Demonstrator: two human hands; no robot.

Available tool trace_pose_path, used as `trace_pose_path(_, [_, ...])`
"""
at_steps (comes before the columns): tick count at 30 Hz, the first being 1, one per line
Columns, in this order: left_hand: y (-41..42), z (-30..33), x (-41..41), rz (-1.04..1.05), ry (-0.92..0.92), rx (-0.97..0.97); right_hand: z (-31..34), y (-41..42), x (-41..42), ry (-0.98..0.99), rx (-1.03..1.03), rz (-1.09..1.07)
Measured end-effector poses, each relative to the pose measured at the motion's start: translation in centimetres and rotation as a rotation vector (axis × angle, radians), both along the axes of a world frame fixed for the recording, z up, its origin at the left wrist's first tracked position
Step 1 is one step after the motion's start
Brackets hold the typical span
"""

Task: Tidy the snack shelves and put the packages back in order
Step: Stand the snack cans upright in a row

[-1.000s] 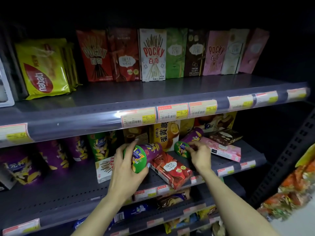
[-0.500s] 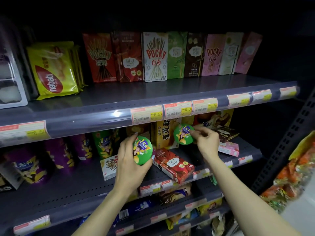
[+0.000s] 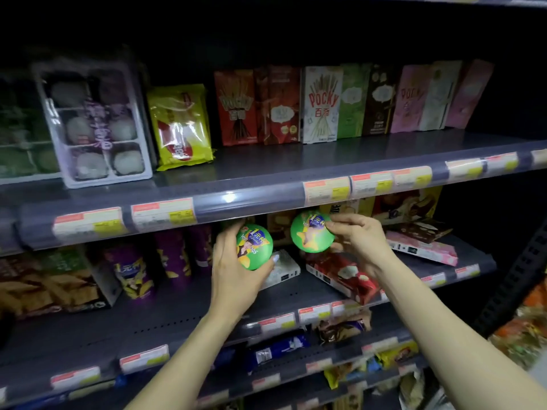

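Observation:
My left hand (image 3: pixel 233 270) grips a chip cup with a green lid (image 3: pixel 254 247), lid facing me, just under the upper shelf's front rail. My right hand (image 3: pixel 359 241) holds a second green-lidded chip cup (image 3: pixel 310 236) beside it, fingers curled round its rim. Both cups hover above the middle shelf (image 3: pixel 177 309). Purple chip cups (image 3: pixel 133 270) stand further left on that shelf. A white box (image 3: pixel 284 267) and a red box (image 3: pixel 343 276) lie flat below my hands.
The upper shelf (image 3: pixel 296 161) carries upright Pocky boxes (image 3: pixel 322 105), a yellow wafer bag (image 3: pixel 180 128) and a clear mochi tray (image 3: pixel 97 125). A pink box (image 3: pixel 423 250) and a brown box lie on the middle shelf's right end. Lower shelves hold more snack bags.
Both hands have lifted their cups higher and turned the lids toward me. The view has swung left, bringing the mochi tray and more purple cups into sight.

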State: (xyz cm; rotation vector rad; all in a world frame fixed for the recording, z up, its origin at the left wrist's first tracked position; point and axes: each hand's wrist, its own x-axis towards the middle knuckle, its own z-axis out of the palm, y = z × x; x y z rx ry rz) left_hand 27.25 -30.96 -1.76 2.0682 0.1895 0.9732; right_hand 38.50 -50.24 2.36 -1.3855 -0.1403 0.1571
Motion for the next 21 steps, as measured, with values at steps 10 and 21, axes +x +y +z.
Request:
trace_pose_path(10, [9.3, -0.1, -5.2, 0.133, 0.017, -0.058, 0.3, 12.3, -4.2, 0.248, 0.038, 0.342])
trace_pose_path(21, [16.0, -0.9, -8.9, 0.157, 0.044, -0.136, -0.1, 19.6, -7.1, 0.317, 0.049, 0.494])
